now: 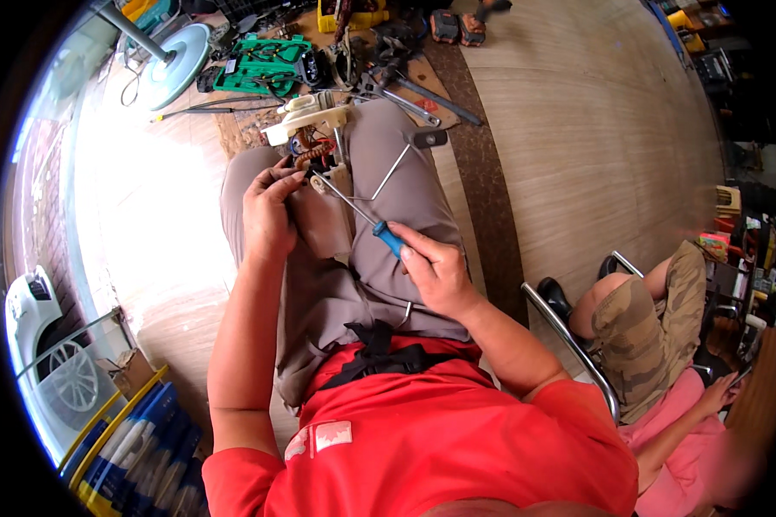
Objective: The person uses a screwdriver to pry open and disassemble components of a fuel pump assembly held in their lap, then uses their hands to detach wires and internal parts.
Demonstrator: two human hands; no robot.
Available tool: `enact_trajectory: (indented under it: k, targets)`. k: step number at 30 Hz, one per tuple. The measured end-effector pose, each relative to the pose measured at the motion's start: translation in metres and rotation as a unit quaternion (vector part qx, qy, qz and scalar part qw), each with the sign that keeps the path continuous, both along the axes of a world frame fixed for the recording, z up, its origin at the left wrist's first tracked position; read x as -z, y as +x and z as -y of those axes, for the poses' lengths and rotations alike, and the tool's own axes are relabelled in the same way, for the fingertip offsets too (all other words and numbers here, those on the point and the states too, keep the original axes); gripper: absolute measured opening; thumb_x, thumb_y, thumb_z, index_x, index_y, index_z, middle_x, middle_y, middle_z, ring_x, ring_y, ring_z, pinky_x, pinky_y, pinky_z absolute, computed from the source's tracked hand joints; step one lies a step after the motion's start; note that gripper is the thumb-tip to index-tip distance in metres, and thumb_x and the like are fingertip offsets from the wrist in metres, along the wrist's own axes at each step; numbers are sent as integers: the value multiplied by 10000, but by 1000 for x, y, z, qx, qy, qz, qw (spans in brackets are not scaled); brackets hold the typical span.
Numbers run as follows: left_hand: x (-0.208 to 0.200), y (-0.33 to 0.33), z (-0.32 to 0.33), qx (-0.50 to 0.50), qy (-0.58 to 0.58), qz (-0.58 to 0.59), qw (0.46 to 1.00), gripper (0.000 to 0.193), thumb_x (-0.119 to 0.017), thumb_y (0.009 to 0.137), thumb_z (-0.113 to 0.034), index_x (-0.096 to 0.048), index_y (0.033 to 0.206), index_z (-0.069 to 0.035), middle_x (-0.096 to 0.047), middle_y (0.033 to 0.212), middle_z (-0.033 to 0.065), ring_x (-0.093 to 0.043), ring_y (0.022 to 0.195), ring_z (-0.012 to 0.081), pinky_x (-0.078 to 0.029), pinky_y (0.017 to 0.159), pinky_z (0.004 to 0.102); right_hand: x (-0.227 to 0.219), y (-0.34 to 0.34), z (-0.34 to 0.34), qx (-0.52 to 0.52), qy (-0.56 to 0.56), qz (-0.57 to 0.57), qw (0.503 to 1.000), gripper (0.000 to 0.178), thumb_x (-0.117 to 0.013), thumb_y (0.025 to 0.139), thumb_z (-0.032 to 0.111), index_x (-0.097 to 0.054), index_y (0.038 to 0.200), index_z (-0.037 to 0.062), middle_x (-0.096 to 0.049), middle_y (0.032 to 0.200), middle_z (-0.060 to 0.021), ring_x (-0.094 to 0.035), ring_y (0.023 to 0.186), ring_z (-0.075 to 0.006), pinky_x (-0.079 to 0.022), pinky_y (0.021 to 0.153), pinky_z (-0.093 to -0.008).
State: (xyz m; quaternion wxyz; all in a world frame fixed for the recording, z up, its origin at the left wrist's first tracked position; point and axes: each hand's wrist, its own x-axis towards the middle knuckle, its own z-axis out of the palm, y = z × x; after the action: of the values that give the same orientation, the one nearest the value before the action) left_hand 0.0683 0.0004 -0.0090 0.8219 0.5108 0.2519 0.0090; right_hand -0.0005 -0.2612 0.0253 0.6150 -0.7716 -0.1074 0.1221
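A fuel pump module (323,220) rests across my lap, its cream flange pointing away from me and a brown corrugated hose (315,154) and wires showing below the flange. My left hand (271,209) is closed on its left side, thumb and fingertips near the dark fitting in the middle. In my right hand (438,269) is a blue-handled screwdriver (388,239). Its thin shaft slants up left, and the tip meets the module close to my left fingertips. A bent metal rod with a black float (431,139) sticks out to the right over my thigh.
Beyond my knees lie an open green tool case (267,65), several wrenches and bars (422,95) and power tool batteries (459,28) on cardboard. A round fan base (177,69) stands far left. Another person in camouflage shorts (634,332) sits at right. A yellow-edged rack (138,439) is lower left.
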Motion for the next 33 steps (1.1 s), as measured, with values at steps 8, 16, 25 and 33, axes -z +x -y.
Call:
enact_trajectory:
  k: [8,16,25,33]
  targets:
    - [0,-17,-2,19,22,37,999,89,-694,832,29,-692,913,64,-548,1404,247,-497,1328,257,-380,1066,337,-2,-12,31,-9,-5,40,999,428,-649,944,84,-589,1355,-15,-686,901,-113,-651,749,-164,-526,708,-291]
    - [-3,-59,17,0,151,90,984,100,-695,839,20,-673,928,61,-463,1495,228,-476,1350,255,-349,1107,363,-35,-16,50,-68,-119,77,988,485,-734,859,65,-602,1319,-12,-699,1007,-207,-699,819,-307,-545,754,-337]
    - [0,-69,24,-1,179,141,974,82,-703,838,30,-663,903,58,-427,1508,248,-455,1366,302,-323,1125,372,-50,-8,51,-109,-152,93,978,488,-734,856,62,-599,1319,-13,-698,990,-213,-700,805,-322,-549,715,-365]
    - [10,-71,24,6,135,174,976,78,-701,841,53,-651,901,50,-448,1467,230,-453,1366,310,-329,1117,372,-59,-9,49,-118,-175,78,974,490,-730,859,80,-596,1322,-8,-700,1011,-218,-695,832,-360,-551,730,-389]
